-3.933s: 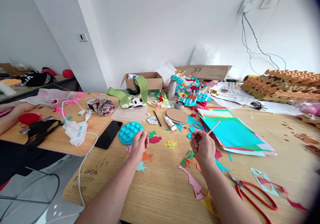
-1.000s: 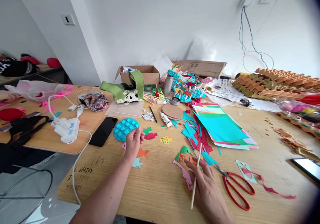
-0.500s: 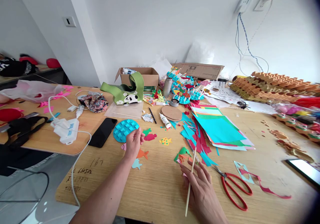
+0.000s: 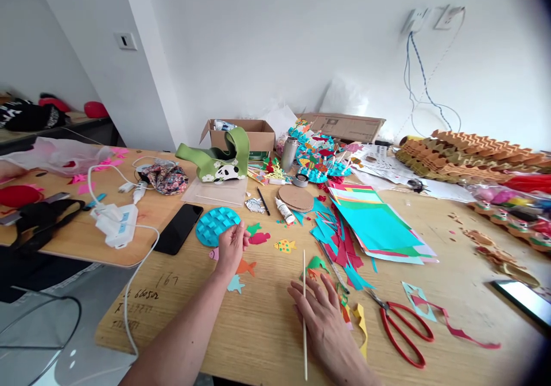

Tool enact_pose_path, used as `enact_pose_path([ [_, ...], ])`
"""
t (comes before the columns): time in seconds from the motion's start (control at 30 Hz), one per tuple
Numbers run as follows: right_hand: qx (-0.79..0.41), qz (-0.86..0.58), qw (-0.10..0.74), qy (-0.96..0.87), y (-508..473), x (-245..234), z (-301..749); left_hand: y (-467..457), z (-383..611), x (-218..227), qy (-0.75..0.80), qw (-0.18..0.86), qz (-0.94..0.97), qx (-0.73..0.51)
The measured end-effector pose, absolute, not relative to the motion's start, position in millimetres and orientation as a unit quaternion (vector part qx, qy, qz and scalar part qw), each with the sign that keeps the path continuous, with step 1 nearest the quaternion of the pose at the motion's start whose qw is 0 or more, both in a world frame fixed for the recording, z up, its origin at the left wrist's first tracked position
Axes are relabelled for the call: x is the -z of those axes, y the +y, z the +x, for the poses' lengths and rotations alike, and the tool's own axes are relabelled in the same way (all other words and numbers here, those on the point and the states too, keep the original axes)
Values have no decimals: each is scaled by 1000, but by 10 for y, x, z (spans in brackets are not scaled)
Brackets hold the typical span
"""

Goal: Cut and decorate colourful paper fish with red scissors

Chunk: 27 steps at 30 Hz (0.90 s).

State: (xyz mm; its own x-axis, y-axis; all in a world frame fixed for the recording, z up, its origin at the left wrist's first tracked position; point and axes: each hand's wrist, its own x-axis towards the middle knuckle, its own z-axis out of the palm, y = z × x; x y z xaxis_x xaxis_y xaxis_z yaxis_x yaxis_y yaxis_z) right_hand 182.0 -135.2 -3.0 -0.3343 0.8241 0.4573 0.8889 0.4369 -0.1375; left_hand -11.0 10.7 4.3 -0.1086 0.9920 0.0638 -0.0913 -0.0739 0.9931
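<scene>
My left hand [image 4: 231, 247] rests on the wooden table [image 4: 267, 328], its fingers curled at the right edge of a blue woven paper disc [image 4: 215, 226]. Paper fish lie around that hand: an orange one [image 4: 247, 267], a red one [image 4: 260, 238] and a yellow spotted one [image 4: 284, 245]. My right hand [image 4: 327, 320] lies low near the table's front edge with its fingers stretched forward. It keeps a thin wooden stick [image 4: 304, 277] between thumb and forefinger; the stick points away from me. Coloured paper scraps [image 4: 316, 265] lie just beyond its fingertips.
Red scissors [image 4: 402, 328] lie right of my right hand, beside a stack of coloured paper sheets [image 4: 379, 225]. A black phone [image 4: 178, 236], a white charger with cable [image 4: 114, 222], a glue bottle [image 4: 284, 210], a green panda bag [image 4: 219, 159] and a cardboard box [image 4: 253, 133] stand further off.
My right hand has come down from in front of me to the table and slid left with the stick, which now points straight away. My left hand stays by the blue disc.
</scene>
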Motion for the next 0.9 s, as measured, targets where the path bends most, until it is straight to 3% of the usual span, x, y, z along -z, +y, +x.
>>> enact_pose_path([
  [0.2,71,-537,249,-803,-1303,159,1795,121,-114,-41,476,480,462,-574],
  [0.43,105,-617,125,-770,-1005,75,1850,128,-115,-15,473,473,471,-575],
  [0.9,153,-655,52,-738,-953,32,2158,140,-142,-35,478,471,459,-582],
])
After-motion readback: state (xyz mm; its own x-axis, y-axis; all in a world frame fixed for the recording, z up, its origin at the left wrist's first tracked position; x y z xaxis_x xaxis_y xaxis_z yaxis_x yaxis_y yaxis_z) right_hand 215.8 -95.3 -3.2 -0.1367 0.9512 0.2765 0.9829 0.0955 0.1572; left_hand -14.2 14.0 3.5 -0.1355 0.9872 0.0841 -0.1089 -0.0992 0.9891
